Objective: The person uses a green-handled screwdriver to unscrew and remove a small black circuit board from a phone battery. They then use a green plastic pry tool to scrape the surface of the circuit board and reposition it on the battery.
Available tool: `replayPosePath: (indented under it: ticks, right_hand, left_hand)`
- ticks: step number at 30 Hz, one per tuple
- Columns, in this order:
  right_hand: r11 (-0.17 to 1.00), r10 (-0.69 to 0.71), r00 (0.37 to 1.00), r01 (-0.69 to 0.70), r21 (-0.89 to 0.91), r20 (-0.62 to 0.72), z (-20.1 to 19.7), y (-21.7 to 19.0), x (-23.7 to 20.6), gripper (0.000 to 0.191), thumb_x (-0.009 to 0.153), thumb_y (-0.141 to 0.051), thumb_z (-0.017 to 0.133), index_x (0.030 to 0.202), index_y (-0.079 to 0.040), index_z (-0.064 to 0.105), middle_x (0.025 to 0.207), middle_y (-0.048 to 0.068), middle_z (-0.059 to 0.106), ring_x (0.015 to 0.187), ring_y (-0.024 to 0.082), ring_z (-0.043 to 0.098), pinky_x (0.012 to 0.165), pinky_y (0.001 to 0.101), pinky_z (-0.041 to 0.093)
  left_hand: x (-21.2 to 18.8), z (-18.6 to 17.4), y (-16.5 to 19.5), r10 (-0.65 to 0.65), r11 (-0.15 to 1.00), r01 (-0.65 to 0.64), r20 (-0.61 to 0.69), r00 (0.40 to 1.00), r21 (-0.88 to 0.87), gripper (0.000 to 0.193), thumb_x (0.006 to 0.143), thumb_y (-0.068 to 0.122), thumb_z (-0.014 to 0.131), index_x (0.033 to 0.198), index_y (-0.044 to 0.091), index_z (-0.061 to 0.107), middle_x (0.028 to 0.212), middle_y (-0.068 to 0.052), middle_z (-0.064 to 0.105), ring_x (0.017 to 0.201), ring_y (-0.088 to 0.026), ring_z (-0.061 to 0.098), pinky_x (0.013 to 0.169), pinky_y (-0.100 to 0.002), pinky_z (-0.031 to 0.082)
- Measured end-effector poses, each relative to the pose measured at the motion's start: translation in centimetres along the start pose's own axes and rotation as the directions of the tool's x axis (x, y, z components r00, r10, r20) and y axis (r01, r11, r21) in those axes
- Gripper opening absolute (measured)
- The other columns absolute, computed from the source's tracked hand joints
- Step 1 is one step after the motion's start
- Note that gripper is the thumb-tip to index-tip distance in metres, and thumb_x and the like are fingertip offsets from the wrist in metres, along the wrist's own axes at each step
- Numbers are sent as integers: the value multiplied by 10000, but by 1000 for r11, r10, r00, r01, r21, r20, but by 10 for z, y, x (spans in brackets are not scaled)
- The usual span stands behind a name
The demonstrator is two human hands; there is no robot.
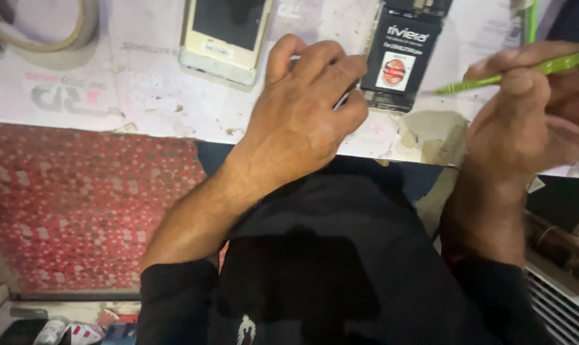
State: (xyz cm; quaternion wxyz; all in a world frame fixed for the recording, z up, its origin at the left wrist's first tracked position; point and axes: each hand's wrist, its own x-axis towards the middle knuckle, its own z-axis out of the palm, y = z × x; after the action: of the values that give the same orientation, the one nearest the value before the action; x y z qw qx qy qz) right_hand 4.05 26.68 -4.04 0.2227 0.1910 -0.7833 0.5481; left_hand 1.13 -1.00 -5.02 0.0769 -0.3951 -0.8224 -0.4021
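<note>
on white worktop (155, 96): left hand (302, 108) clenched beside opened black phone (401, 54); right hand (532, 115) fingers grasping slim green tool (513, 73).

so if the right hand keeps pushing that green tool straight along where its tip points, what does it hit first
Most likely the opened phone with the black battery. The green tool in the right hand points left, its tip just short of that phone's lower right edge. The tip's height above the table is unclear.

Green tool (523, 72), red dotted floor covering (85, 198)
</note>
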Motion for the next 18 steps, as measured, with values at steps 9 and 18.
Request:
replayPosePath:
  ticks: [9, 18]
  right_hand:
    - [807, 377, 751, 22, -590, 543, -7, -68, -6, 341, 1001, -1, 697, 1335, -30, 636, 858, 120, 712, 661, 160, 649, 554, 307, 533]
    - [685, 464, 696, 111, -720, 548, 15, -76, 2, 403, 969, -43, 727, 1370, -57, 692, 700, 78, 659, 531, 163, 586, 450, 344, 485]
  left_hand:
    - [1, 2, 3, 4, 998, -6, 24, 1000, 61, 31, 927, 70, 735, 931, 48, 713, 1297, -87, 625, 1220, -252, 541, 1119, -494, 327]
    - [1, 4, 4, -3, 996, 0, 30, 1000, 90, 73, 959, 114, 759, 913, 66, 731, 1315, -82, 640, 1259, -257, 548, 1131, -505, 321]
